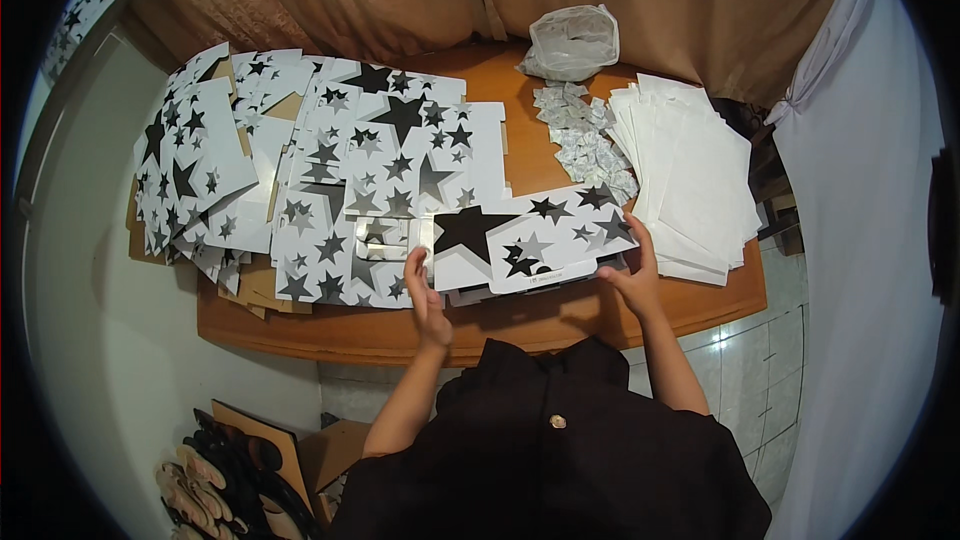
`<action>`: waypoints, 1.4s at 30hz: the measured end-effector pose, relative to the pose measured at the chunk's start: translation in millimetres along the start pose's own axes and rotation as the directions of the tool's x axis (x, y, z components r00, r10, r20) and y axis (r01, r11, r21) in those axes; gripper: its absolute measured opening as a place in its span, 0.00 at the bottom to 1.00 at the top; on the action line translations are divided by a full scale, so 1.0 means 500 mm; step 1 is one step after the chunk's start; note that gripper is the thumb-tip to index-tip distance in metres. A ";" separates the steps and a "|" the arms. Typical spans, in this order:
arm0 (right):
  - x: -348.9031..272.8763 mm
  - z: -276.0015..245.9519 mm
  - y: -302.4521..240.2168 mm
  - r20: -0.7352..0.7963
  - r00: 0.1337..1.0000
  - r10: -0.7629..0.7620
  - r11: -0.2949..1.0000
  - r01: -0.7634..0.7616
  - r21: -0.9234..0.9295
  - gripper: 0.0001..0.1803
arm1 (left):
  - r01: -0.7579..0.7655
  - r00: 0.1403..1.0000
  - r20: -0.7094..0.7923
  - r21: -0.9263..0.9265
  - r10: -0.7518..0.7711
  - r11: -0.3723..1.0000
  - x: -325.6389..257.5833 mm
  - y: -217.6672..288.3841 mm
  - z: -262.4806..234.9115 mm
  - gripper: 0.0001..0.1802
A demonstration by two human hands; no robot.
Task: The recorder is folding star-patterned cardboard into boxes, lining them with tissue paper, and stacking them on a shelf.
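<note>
Two hands, left hand point(424, 290) and right hand point(634, 275), fingers apparently gripping one star-printed box blank point(525, 235).

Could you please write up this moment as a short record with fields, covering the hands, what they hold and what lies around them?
Surface: wooden table in front of brown curtains
Left hand: on the left end of a star-printed box blank, fingers upright
Right hand: on the right end of the same blank
Left of the hands: spread heap of flat star-printed blanks
Right of the hands: stack of white paper bags
Behind the blank: small printed sachets and a clear plastic bag
Floor, lower left: sandals
</note>
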State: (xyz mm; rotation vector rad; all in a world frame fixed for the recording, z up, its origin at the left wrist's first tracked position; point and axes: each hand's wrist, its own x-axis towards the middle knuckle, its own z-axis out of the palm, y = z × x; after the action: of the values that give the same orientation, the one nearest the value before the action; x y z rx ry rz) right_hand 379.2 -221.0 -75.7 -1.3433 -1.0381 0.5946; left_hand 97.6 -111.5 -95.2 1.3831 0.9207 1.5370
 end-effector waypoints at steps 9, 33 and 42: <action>-0.024 0.024 -0.003 -0.059 0.993 -0.099 0.907 0.066 -0.416 0.40 | -0.453 0.852 0.475 0.458 0.220 0.765 -0.131 -0.010 0.022 0.23; -0.078 0.050 0.026 0.000 0.990 -0.144 0.681 0.099 -0.726 0.21 | -0.561 0.804 0.403 0.757 0.436 0.334 -0.128 -0.045 0.003 0.22; -0.080 0.048 0.031 -0.001 0.989 -0.151 0.673 0.102 -0.733 0.20 | -0.601 0.789 0.582 0.668 0.196 0.439 -0.011 0.011 -0.003 0.27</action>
State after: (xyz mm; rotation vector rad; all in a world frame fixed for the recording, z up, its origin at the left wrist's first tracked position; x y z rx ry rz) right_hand 343.3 -240.6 -103.4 -1.9494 -1.3811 -0.0111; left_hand 95.8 -118.7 -92.4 2.7195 1.1354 0.9781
